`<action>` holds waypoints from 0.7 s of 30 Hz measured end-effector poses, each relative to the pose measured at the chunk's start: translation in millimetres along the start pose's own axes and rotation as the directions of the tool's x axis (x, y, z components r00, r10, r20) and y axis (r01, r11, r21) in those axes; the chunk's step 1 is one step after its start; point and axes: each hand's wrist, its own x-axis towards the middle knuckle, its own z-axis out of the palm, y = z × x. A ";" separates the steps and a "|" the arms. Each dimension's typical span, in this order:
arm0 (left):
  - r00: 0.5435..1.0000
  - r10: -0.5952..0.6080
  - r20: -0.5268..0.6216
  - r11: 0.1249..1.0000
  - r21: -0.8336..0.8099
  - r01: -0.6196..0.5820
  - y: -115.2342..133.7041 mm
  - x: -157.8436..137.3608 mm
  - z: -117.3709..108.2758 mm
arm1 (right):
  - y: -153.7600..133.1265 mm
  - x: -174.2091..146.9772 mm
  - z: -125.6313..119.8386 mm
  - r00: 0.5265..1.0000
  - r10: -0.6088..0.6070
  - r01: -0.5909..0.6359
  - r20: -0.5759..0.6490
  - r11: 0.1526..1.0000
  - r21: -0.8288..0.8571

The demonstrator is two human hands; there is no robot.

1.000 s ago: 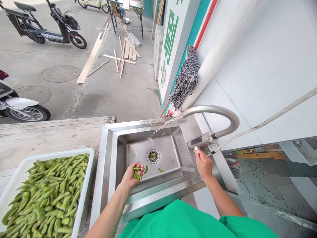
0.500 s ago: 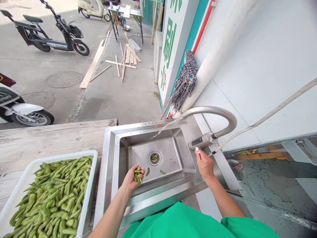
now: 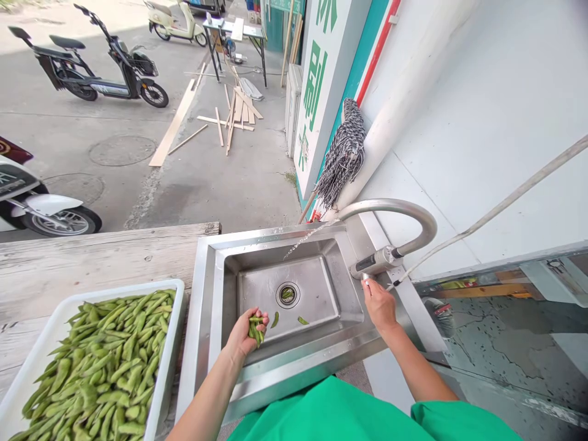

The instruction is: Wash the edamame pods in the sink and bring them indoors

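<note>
My left hand [image 3: 247, 334] is closed around several green edamame pods [image 3: 256, 329] above the near left part of the steel sink [image 3: 257, 288]. My right hand [image 3: 380, 304] grips the handle [image 3: 365, 277] at the base of the faucet [image 3: 390, 208]. A thin, broken stream of water [image 3: 305, 237] comes from the curved spout and falls into the basin. Two loose pods lie on the sink floor, and more green bits sit in the drain [image 3: 288, 295]. A white tray [image 3: 178, 306] heaped with edamame pods [image 3: 105, 361] stands left of the sink.
The tray rests on a weathered wooden table [image 3: 138, 251]. A mop [image 3: 342, 156] leans by a white pipe beyond the sink. A hose [image 3: 496, 214] runs along the wall at right. Wood strips [image 3: 236, 113] and scooters [image 3: 105, 67] are on the pavement ahead.
The view has shifted very slightly. Both hands keep their places, the left with the pods and the right on the faucet handle, while the water keeps running.
</note>
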 end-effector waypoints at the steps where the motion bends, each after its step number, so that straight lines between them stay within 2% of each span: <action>1: 1.000 -0.002 0.000 1.000 -0.001 0.002 0.2 0.0 -0.2 | -0.4 0.1 -0.3 1.000 0.002 -0.002 -0.003 1.000 -0.004; 14: 1.000 -0.010 0.013 1.000 -0.017 0.010 2.6 4.9 -2.8 | -3.7 -0.7 -3.0 0.998 0.049 -0.049 -0.026 0.999 -0.006; 18: 1.000 -0.018 0.014 1.000 -0.023 0.018 3.6 4.0 -0.9 | -9.2 -4.1 -12.7 0.995 0.084 -0.084 -0.059 0.996 0.004; 20: 1.000 -0.020 0.012 0.999 -0.030 0.020 4.4 1.7 -0.1 | -20.5 -5.6 -17.6 0.997 0.081 -0.081 0.015 0.996 0.025; 21: 1.000 -0.017 0.014 0.999 -0.036 0.017 4.9 0.0 0.2 | -28.7 -5.2 -17.3 0.991 0.067 -0.073 0.112 0.996 0.042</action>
